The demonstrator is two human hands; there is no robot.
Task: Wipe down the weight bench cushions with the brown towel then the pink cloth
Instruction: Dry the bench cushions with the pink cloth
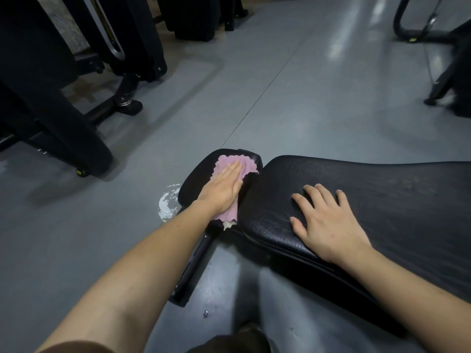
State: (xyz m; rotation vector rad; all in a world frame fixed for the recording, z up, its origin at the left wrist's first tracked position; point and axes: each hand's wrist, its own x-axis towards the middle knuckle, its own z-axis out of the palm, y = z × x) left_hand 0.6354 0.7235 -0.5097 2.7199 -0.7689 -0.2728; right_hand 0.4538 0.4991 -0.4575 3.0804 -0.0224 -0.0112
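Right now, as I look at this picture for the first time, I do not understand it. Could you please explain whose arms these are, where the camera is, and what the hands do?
There is no machine here: a person wears a wide camera on the head, looking down at their own bare arms. The left hand presses flat on a fuzzy pink cloth, which lies on the small black padded seat cushion of a weight bench. The right hand rests open on the long black textured back cushion and holds nothing. Below is a grey gym floor; other black gym machines stand behind. No brown towel is in view.
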